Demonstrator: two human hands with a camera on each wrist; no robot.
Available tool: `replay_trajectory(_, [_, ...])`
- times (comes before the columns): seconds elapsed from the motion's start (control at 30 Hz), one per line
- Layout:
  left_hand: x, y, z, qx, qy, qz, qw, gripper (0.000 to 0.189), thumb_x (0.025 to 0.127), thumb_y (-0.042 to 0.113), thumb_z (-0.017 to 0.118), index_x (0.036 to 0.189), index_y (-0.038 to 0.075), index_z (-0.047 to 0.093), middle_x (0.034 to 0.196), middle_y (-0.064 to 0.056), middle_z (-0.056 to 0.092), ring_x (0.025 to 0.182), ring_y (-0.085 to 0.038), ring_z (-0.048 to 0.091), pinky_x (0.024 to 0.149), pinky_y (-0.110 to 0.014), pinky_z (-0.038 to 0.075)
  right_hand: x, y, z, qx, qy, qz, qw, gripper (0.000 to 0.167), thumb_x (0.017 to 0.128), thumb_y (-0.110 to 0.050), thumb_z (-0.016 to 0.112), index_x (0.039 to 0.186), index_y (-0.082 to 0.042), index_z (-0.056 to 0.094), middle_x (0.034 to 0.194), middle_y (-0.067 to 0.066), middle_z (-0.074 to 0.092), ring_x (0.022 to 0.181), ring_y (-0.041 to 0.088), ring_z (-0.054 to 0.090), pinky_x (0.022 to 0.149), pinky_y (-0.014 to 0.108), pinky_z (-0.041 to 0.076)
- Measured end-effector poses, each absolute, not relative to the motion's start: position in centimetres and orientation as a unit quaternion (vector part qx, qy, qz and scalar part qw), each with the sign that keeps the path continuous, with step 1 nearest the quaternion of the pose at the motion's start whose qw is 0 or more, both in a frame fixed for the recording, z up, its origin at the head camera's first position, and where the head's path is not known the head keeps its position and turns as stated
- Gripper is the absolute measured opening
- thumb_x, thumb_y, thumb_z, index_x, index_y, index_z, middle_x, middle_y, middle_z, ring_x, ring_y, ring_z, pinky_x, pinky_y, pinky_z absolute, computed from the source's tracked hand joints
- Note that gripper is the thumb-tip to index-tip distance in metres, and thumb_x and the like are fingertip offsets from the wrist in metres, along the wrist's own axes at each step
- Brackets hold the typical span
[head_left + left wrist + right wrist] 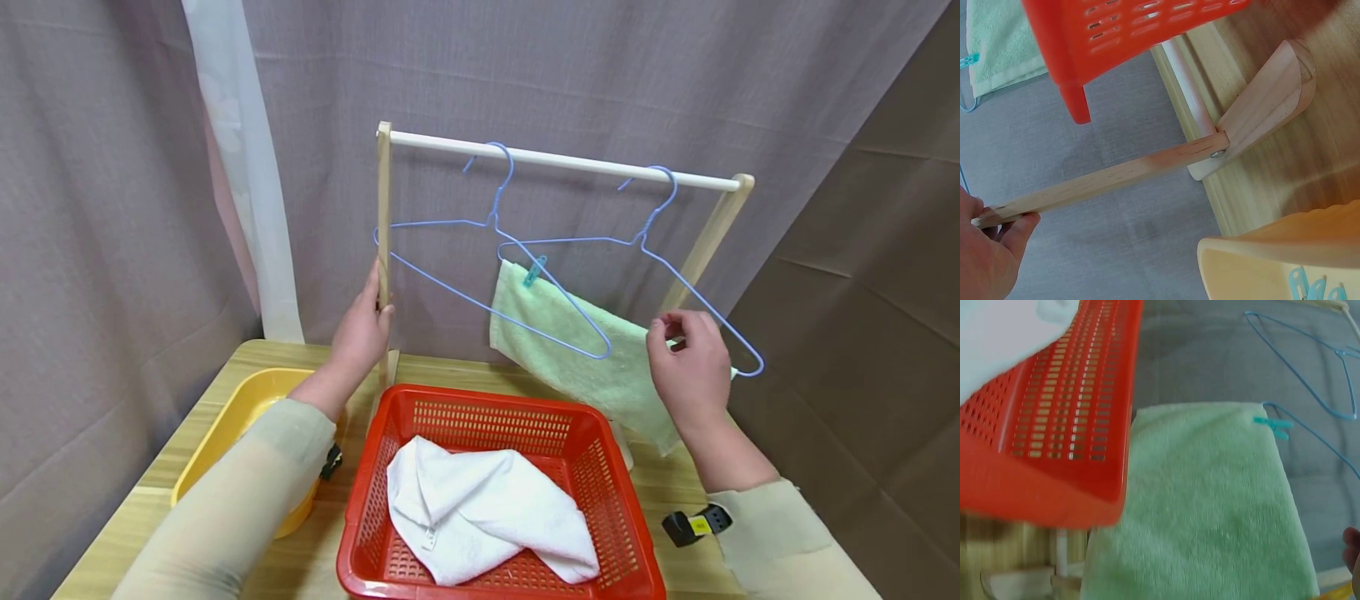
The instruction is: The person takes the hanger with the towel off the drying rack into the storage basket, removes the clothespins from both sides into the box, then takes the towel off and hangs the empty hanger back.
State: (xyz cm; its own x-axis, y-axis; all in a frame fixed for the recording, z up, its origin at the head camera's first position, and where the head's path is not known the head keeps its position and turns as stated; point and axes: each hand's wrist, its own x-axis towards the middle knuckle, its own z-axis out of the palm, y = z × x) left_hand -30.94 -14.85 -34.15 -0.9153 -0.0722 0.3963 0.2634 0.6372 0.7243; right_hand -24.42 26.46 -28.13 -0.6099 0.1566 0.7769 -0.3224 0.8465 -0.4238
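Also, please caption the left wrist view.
Left grip on a wooden post, blue clothespins in the yellow basin.

No text legible: cloth tag (429,537) and yellow label (701,525) are too small.

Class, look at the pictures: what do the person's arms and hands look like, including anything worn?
Plain, pale off-white clothing covers both arms: the left sleeve and the right sleeve. The left hand and right hand are bare, without gloves. A small black device with a yellow patch shows beside the right cuff.
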Motion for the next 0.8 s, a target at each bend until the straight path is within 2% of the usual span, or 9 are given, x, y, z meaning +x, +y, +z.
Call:
replay_trajectory(0.2, [-30.9, -14.9, -34.2, -0.057, -0.882, -0.423, 0.200, 0.077, 0.102, 0.012, 0.052, 0.160, 0.026, 0.004, 0.135, -0.021, 0.054, 0.121, -0.040, 0.055, 0.099, -0.056, 0.044, -24.0, 28.3, -27.8, 0.053, -0.851, 0.245, 0.462, 0.018, 0.093, -0.015, 0.058, 0.096, 0.001, 0.065, 0.091, 0.016, 0.058, 0.082, 0.031, 0.054, 0.069, 0.034, 0.036])
replay_trajectory(0.4, [-31.0, -15.0, -34.2, -0.059, -0.882, -0.421, 0.202, 0.078, 0.102, 0.011, 0.052, 0.160, 0.027, 0.003, 0.134, -0.020, 0.055, 0.121, -0.040, 0.055, 0.099, -0.056, 0.044, -24.0, 30.4, -27.5, 0.076, -0.827, 0.235, 0.505, 0.020, 0.092, -0.013, 0.056, 0.096, 0.005, 0.063, 0.093, 0.022, 0.056, 0.090, 0.038, 0.051, 0.076, 0.047, 0.037])
replay_trajectory(0.57, [-31.0, -14.9, -34.1, -0.061, -0.881, -0.424, 0.201, 0.078, 0.102, 0.011, 0.052, 0.160, 0.027, 0.003, 0.134, -0.019, 0.056, 0.121, -0.039, 0.055, 0.099, -0.056, 0.044, -24.1, 32.0, -27.5, 0.085, -0.812, 0.226, 0.531, 0.023, 0.093, -0.015, 0.055, 0.097, 0.007, 0.062, 0.096, 0.024, 0.056, 0.094, 0.041, 0.052, 0.079, 0.049, 0.037])
replay_trajectory(0.8, [-30.9, -14.9, -34.0, -0.066, -0.877, -0.432, 0.201, 0.076, 0.103, 0.011, 0.052, 0.160, 0.025, 0.004, 0.134, -0.018, 0.056, 0.121, -0.038, 0.056, 0.100, -0.054, 0.044, -24.2, 33.8, -27.4, 0.053, -0.825, 0.229, 0.514, 0.028, 0.095, -0.021, 0.053, 0.101, 0.005, 0.061, 0.101, 0.023, 0.055, 0.099, 0.037, 0.051, 0.081, 0.049, 0.036])
